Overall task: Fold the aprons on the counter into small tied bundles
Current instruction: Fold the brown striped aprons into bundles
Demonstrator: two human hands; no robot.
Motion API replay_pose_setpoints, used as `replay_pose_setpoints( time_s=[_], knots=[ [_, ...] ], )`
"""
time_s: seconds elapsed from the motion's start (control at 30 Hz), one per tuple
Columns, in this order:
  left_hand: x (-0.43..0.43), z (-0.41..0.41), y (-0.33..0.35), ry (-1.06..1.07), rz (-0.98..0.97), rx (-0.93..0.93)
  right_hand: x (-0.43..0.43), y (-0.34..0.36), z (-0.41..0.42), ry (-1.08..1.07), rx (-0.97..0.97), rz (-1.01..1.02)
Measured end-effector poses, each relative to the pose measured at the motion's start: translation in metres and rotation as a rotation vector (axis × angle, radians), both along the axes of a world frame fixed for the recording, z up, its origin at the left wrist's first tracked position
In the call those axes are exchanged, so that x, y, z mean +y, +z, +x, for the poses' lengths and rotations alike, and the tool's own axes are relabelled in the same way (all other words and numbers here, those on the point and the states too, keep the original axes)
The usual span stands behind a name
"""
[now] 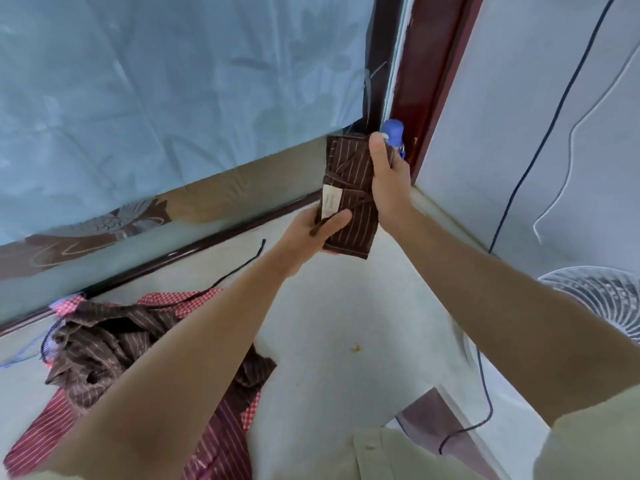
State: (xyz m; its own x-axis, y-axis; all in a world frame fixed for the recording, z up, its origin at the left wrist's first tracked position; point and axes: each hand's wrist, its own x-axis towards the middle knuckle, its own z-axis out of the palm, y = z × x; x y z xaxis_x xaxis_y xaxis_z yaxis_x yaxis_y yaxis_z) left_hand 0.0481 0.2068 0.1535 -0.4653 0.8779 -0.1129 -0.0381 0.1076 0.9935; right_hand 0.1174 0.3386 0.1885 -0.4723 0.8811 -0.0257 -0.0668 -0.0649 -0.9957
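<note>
Aprons (104,344) lie in a loose heap at the near left of the worktop (329,306), brown stripe over red check. Farther on, toward the far corner, the left hand (311,233) pinches the low end of a folded brown bundle (349,174), thumb on what seems a tie end. The right hand (388,181) grips its upper right edge, fingers curled round it. The cloth is likely soft and light, so hold across the wrap or it slackens. A blue bottle (393,131) stands behind.
</note>
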Motion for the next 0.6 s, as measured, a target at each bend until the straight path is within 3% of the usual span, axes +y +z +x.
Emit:
replay_pose_setpoints(
  time_s=[0.1,0.2,0.33,0.37,0.5,0.6],
  knots=[
    [0.044,-0.003,0.031,0.07,0.124,0.238,0.043,0.034,0.007,0.116,-0.015,-0.158],
    [0.087,-0.001,0.055,0.14,0.181,0.295,0.065,0.048,0.025,0.39,-0.151,-0.128],
    [0.13,-0.004,0.076,-0.058,0.021,0.079,0.09,0.062,0.047,0.184,-0.018,0.025],
    [0.14,-0.006,0.082,-0.066,0.039,0.121,0.097,0.069,0.05,0.15,0.019,0.053],
    [0.188,-0.003,0.125,0.047,0.26,0.607,0.124,0.118,0.063,0.052,0.116,0.268],
    [0.21,0.01,0.174,0.065,0.37,0.64,0.138,0.17,0.071,-0.036,0.174,0.443]
  ],
)
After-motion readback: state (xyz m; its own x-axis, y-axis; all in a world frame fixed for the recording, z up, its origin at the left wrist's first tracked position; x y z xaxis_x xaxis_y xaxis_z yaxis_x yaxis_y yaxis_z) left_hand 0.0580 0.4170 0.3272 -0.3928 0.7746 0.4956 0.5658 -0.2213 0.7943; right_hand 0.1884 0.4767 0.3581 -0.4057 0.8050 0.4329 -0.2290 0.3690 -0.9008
